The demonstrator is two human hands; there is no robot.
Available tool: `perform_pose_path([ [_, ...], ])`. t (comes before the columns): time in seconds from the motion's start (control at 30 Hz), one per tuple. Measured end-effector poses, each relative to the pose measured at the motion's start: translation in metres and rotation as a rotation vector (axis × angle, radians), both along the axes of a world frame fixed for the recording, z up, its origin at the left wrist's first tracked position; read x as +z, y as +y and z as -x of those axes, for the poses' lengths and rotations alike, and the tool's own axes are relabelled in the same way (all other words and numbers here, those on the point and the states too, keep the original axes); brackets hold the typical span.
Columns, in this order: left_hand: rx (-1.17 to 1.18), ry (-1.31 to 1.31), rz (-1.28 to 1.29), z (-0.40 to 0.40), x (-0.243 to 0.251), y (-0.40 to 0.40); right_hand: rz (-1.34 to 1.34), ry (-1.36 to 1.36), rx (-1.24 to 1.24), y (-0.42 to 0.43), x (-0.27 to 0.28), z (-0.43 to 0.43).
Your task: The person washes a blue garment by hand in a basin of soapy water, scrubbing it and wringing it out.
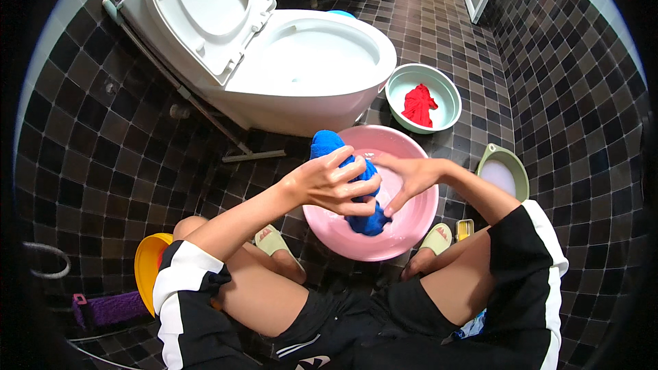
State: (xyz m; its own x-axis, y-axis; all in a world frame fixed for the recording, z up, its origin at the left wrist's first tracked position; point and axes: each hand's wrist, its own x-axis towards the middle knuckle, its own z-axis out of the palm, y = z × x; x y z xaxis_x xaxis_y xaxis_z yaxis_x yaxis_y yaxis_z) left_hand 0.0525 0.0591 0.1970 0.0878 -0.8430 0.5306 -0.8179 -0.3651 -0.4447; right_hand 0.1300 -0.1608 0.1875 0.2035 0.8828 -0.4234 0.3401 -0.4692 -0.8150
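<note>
A wet-looking blue cloth (326,143) is bunched up over a pink plastic basin (370,251). My left hand (336,180) grips it from the left, fingers curled around its middle. The cloth's lower end hangs down inside the basin, and its upper end sticks out above my knuckles. On the other side, my right hand (414,174) is spread, with the thumb close to the cloth's lower end and the fingers near its upper right side. Whether the thumb touches the cloth, I cannot tell. The basin stands on the floor between my feet.
A white toilet (313,113) with its lid up stands ahead. Beyond the pink basin, a pale green basin (452,113) holds a red cloth (419,105). At right are a green scoop (522,177) of cloudy liquid and a small yellow box (464,229). A yellow basin (146,267) sits at left.
</note>
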Motion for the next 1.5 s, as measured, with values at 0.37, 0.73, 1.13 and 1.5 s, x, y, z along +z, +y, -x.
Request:
perform_pose_path([
  [0.37, 0.267, -0.076, 0.118, -0.023, 0.034, 0.013, -0.382, 1.059, -0.336, 0.033, -0.045, 0.043],
  [0.73, 0.715, 0.982, 0.070, 0.003, 0.001, 0.013, 0.001, -0.335, -0.229, -0.005, -0.038, 0.014],
  [1.13, 0.112, 2.449, 0.803, 0.019, -0.055, 0.004, -0.336, -1.167, -0.156, -0.004, -0.039, 0.008],
  [1.5, -0.326, 2.725, 1.262, 0.014, -0.103, -0.003, -0.452, -1.372, -0.249, 0.003, -0.026, 0.004],
])
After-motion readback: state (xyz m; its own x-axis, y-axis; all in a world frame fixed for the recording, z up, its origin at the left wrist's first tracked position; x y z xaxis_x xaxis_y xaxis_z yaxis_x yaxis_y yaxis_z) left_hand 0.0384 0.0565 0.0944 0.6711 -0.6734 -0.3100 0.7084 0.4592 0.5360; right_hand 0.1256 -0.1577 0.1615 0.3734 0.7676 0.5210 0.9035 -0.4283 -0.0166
